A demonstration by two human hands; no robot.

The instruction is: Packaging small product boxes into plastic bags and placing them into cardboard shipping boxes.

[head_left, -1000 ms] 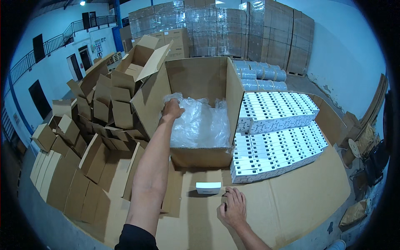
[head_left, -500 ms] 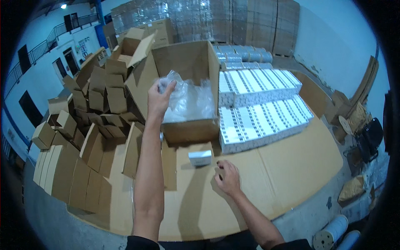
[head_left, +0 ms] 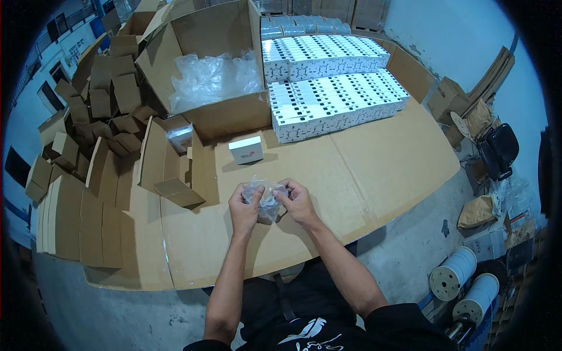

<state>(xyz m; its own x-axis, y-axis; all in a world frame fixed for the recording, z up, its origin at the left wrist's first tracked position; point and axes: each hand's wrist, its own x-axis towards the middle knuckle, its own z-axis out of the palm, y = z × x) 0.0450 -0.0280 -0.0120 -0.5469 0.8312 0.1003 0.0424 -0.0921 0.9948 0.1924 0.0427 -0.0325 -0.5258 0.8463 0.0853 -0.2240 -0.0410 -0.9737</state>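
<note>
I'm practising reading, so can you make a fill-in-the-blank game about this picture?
The left hand and right hand hold clear ____.
A small white box stands ____ the hands and the big carton.
The big carton is to the ____ of the white stacks.
The shirt is mostly ____.

Missing words: plastic; between; left; black.

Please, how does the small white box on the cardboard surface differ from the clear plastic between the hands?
The white box is opaque; the clear plastic is see-through.
The white box has straight edges, while the clear plastic is crumpled and irregular.
The white box rests untouched on the cardboard surface; the clear plastic is held by the left hand and right hand.
Both are in front of the large carton.
</note>
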